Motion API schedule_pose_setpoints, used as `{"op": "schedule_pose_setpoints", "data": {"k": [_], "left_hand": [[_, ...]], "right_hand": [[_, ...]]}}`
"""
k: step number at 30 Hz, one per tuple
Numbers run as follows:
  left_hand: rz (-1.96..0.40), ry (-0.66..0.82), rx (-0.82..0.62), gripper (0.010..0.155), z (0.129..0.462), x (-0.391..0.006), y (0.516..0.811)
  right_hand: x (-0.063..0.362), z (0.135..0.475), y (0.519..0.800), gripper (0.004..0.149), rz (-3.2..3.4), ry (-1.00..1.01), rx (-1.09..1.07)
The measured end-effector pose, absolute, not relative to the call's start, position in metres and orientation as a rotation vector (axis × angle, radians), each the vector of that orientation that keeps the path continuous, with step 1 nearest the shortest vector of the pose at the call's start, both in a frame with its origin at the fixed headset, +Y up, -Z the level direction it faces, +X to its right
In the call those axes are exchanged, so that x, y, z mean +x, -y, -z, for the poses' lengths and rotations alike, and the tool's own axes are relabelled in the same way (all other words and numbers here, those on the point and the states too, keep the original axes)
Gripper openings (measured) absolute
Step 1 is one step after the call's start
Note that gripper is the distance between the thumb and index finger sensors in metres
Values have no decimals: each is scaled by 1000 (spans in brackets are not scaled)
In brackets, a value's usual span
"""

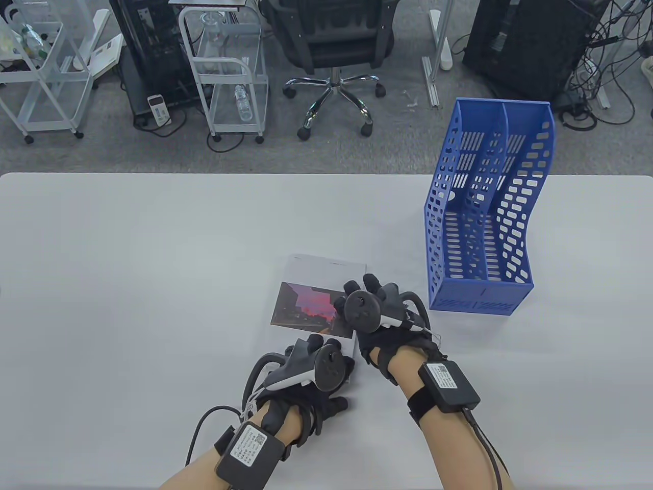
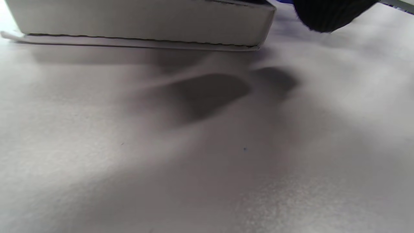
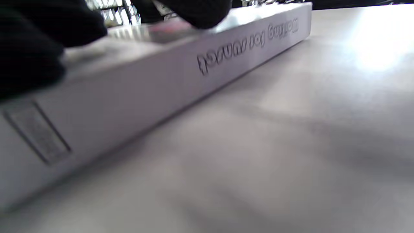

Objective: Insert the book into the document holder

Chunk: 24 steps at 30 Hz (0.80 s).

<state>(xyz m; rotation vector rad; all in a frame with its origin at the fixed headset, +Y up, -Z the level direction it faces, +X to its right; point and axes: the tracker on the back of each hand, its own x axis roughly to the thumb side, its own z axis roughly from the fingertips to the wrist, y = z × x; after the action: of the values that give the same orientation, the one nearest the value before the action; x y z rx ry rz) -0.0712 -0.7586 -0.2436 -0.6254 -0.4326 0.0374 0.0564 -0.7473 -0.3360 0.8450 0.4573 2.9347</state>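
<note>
A white book (image 1: 319, 275) with a sunset photo on its cover lies flat on the white table (image 1: 127, 286). The blue perforated document holder (image 1: 484, 214) stands upright to its right, with two slots open at the top. My right hand (image 1: 370, 301) rests on the book's right side; its fingers (image 3: 32, 48) lie on the cover above the lettered spine (image 3: 194, 64). My left hand (image 1: 319, 370) is at the book's near edge, fingers spread on the table. The left wrist view shows that edge (image 2: 139, 19) resting on the table, with one dark fingertip (image 2: 326, 13) beside its corner.
Beyond the table's far edge stand an office chair (image 1: 331, 46), wire carts (image 1: 229, 76), a white rack (image 1: 41, 76) and a black computer tower (image 1: 525, 46) with cables. Cables run from both of my wrists to the near edge.
</note>
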Motion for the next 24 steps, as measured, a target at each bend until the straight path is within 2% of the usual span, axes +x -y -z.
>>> {"op": "schedule_pose_setpoints", "data": {"k": [7, 11, 16, 24], "left_hand": [[-15, 368, -691, 71, 240, -80, 749], [9, 289, -715, 63, 243, -99, 736], [56, 192, -782, 61, 254, -124, 730], [44, -10, -711, 61, 277, -171, 728]], "right_hand": [[46, 326, 749, 61, -2912, -503, 875], [43, 311, 745, 61, -2909, -555, 927], [37, 298, 739, 60, -2891, -636, 963], [16, 276, 731, 58, -2796, -732, 1078]]}}
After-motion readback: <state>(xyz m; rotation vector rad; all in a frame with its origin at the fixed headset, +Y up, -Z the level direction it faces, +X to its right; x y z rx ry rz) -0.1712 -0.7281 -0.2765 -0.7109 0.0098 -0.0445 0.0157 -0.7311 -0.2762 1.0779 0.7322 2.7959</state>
